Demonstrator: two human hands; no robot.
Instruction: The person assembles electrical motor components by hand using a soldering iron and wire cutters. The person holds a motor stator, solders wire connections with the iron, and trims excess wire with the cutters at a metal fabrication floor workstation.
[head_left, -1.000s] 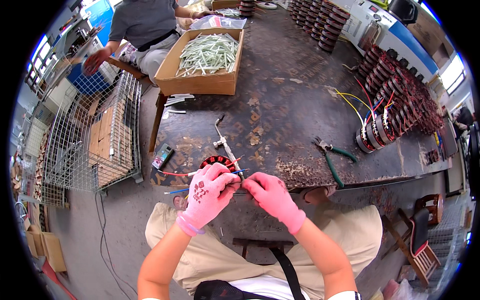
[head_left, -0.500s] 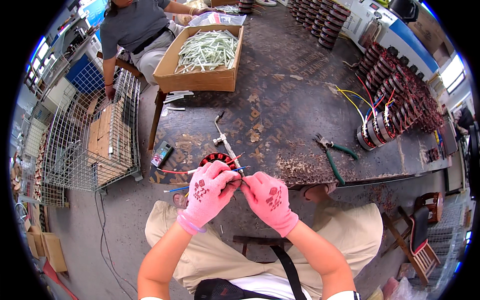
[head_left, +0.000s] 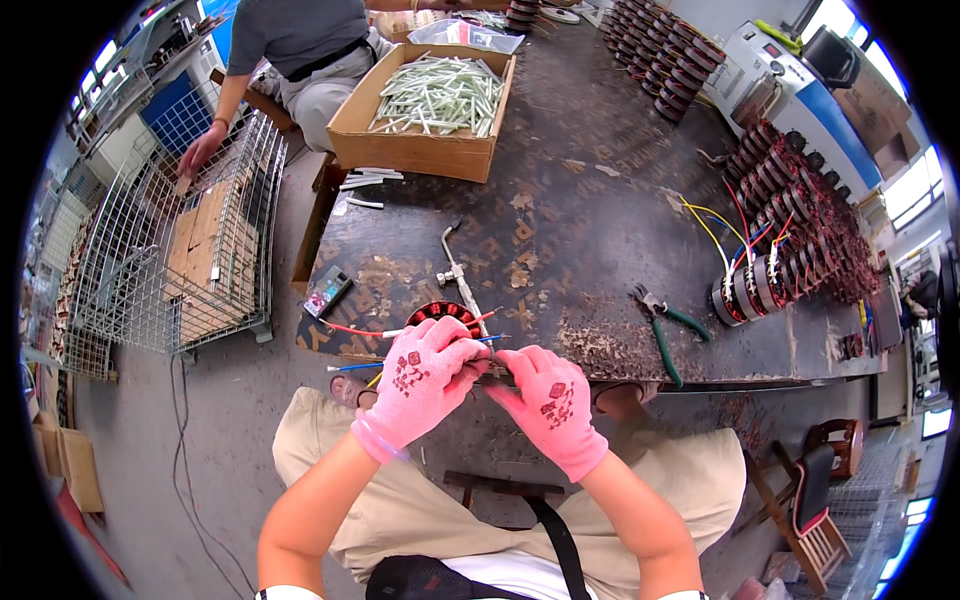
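Note:
My left hand (head_left: 428, 385), in a pink glove, is closed in a pinch on the lead wires at the near side of a round motor stator (head_left: 442, 312) with red windings. A red wire (head_left: 355, 330) with a white sleeve and a blue wire (head_left: 358, 367) stick out to the left of that hand, and their other ends show on its right. Facing it, my gloved right hand (head_left: 553, 408) has thumb and fingertips drawn together by the left fingertips; what they pinch is too small to make out. Just beyond the stator lies a thin metal torch (head_left: 458, 278).
Green-handled cutting pliers (head_left: 660, 335) lie right. A lighter-like box (head_left: 328, 292) sits left. Behind stands a carton (head_left: 415, 155) of white sleeves. Stacked stators (head_left: 765, 280) line the right side. A co-worker's hand (head_left: 203, 148) reaches over a wire cage (head_left: 180, 255).
My right hand has shifted slightly right and down, its fingertips a little farther from my left hand. The co-worker's hand has risen from within the cage. The whole view has shifted slightly.

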